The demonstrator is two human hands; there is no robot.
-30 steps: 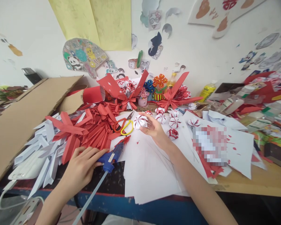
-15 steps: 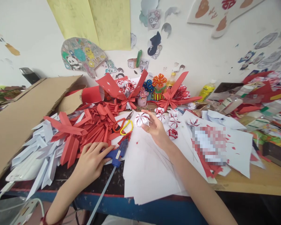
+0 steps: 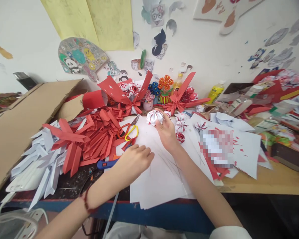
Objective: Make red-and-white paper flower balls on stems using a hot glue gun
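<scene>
My right hand [image 3: 167, 132] holds a white folded-paper flower with red stripes [image 3: 154, 117] between thumb and fingers, above the white sheets [image 3: 149, 189]. My left hand [image 3: 139, 159] is over the sheets' left part, its fingers curled. Its fingertips are hidden, so whatever they may hold does not show. Partly covered by my left hand and forearm, a blue glue gun [image 3: 106, 164] lies on the table, a glue stick [image 3: 112, 212] trailing below. Scissors with orange and yellow handles [image 3: 131, 132] rest beyond the left hand. Thin wires [image 3: 168, 159] lie on the sheets.
Red folded paper strips [image 3: 99, 132] and white ones [image 3: 46, 166] heap up at left, beside cardboard [image 3: 27, 113]. More striped paper flowers [image 3: 181, 125] sit right of my right hand. Wrapped bouquets [image 3: 131, 91] and a yellow bottle [image 3: 216, 91] stand along the wall.
My left hand has left the glue gun and moved right over the white sheets, fingers now curled. My right hand still holds the paper flower, now turned slightly. The view has shifted a little.
</scene>
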